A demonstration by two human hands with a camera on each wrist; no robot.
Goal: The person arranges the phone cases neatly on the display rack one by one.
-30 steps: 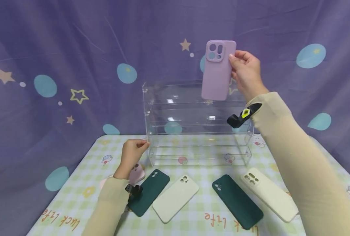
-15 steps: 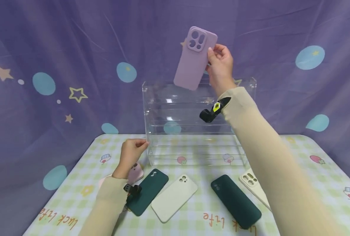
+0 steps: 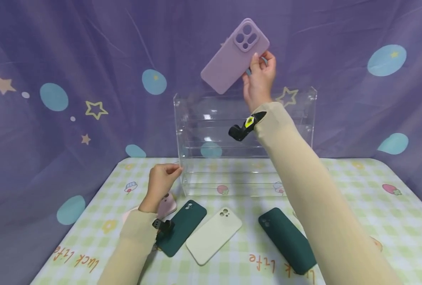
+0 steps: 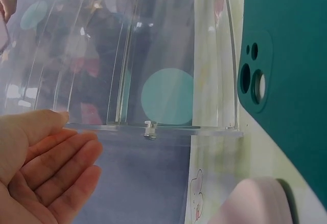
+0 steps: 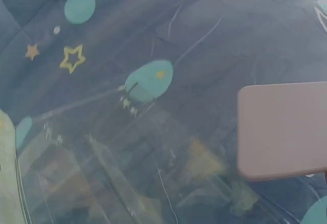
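My right hand (image 3: 262, 79) pinches a lilac phone case (image 3: 228, 59) by its long edge, above a clear acrylic tiered display rack (image 3: 214, 120). The case is tilted, its camera cutouts at the upper right. In the right wrist view, the lower part of the lilac phone case (image 5: 283, 132) shows, but the hand is out of sight. Down at the rack's left side, my left hand (image 3: 161, 180) pinches the side panel's edge between thumb and forefinger. Its other fingers (image 4: 76, 178) are loosely bent in the left wrist view.
On the checked tablecloth (image 3: 246, 225) lie a dark green phone case (image 3: 186, 223), a cream one (image 3: 214, 237) and another dark green one (image 3: 285, 241). A pink case (image 3: 167, 205) is partly behind my left wrist. A purple curtain (image 3: 89, 51) hangs behind.
My right hand has moved left and up with the lilac case, which has turned clockwise from near upright to slanted. The right sleeve now hides the right cream case. My left hand keeps its place.
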